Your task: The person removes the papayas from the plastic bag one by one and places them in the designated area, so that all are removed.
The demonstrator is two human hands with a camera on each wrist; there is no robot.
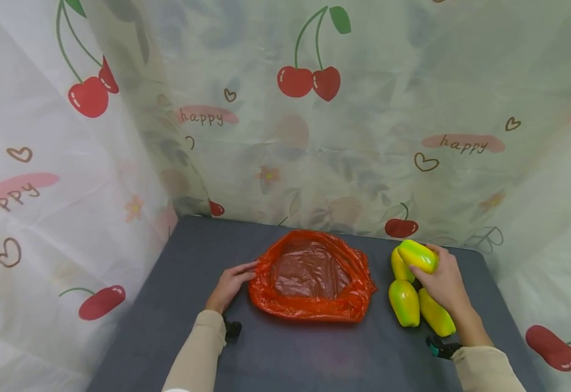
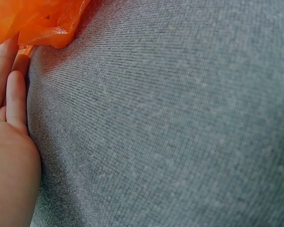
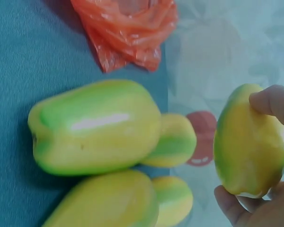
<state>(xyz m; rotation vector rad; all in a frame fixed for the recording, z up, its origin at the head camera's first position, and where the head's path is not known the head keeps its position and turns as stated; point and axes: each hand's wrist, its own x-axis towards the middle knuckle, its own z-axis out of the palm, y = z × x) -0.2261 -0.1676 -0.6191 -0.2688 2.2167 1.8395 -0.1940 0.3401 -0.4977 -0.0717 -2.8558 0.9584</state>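
Observation:
My right hand grips a yellow-green papaya between thumb and fingers, lifted above the others. Several more papayas lie close together on the table below it, partly covered by the hand in the head view. To their left, a red plastic bag lies with its mouth spread wide and facing up; no object shows inside. At the bag's left rim, my left hand touches the plastic with extended fingers. Its fingertips are partly hidden by the bag in the left wrist view.
A dark grey cloth-covered table lies under everything. Behind it and along both sides hangs a pale curtain printed with cherries, hearts and words. Dark straps with small devices are on both wrists.

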